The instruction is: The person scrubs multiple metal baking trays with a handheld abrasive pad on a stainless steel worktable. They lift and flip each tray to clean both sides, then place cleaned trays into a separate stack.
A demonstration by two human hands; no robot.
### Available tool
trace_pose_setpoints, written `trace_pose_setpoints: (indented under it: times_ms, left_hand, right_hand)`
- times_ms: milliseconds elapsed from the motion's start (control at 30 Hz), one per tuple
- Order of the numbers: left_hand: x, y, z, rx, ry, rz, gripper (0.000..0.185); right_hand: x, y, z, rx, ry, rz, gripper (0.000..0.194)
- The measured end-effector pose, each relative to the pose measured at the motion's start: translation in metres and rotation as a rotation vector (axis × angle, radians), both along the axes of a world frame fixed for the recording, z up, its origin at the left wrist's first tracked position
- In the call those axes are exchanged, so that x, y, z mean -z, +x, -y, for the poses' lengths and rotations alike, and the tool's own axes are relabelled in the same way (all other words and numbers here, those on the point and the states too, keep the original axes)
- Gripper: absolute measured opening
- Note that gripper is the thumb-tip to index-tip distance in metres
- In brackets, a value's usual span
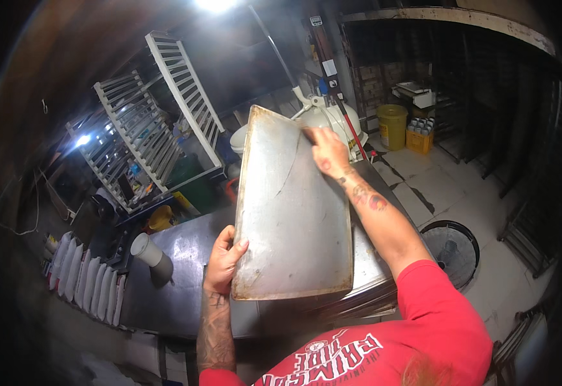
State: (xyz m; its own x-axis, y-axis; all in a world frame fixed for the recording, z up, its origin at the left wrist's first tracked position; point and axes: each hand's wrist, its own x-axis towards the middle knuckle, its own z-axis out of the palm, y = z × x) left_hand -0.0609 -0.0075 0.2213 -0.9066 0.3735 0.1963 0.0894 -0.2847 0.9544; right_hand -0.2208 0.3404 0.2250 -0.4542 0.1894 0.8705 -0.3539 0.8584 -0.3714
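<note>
A metal baking tray [290, 217] with rusty, browned edges is held up at a tilt over the steel table. My left hand [225, 258] grips its left edge near the lower corner, with the thumb on the face. At the upper right of the tray is my right hand [330, 150], its fingers curled at the surface. Blur and the hand itself hide whether anything is in those fingers. Beneath the raised tray, more metal trays [370, 294] lie stacked at the table's near right side.
A white tub [146, 249] stands on the steel table [179, 309]. Filled white bags [88, 284] line its left end. White slatted racks [131, 125] and a cream-coloured machine [341, 120] are behind. Rightward on the floor are a round fan [452, 253], a yellow bucket [392, 128] and an orange crate [420, 140].
</note>
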Motion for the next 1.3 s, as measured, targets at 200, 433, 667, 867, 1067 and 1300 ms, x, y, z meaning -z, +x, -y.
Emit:
trace_pose_setpoints:
  times_ms: [200, 433, 667, 867, 1067, 1300]
  left_hand:
    - [0.010, 0.005, 0.028, -0.032, 0.029, -0.041, 0.010]
    - [0.016, -0.003, 0.041, -0.010, 0.005, -0.146, 0.007]
    - [-0.011, 0.003, 0.028, -0.157, 0.017, -0.110, 0.012]
    - [-0.044, -0.001, -0.008, -0.218, -0.086, -0.225, 0.018]
    - [-0.070, 0.002, -0.026, -0.268, -0.227, -0.308, 0.016]
    - [-0.076, 0.004, -0.041, -0.374, -0.658, -0.801, 0.027]
  right_hand:
    - [0.045, 0.001, -0.036, -0.125, 0.199, -0.003, 0.051]
    - [0.045, -0.005, -0.084, -0.249, 0.161, 0.083, 0.054]
    - [0.035, 0.011, -0.086, 0.023, -0.720, -0.162, 0.042]
    - [0.075, 0.035, -0.017, -0.078, -0.629, 0.321, 0.052]
    - [0.119, 0.071, -0.006, -0.162, -0.302, 0.809, 0.054]
    - [0.170, 0.155, -0.105, -0.134, -0.883, 0.493, 0.050]
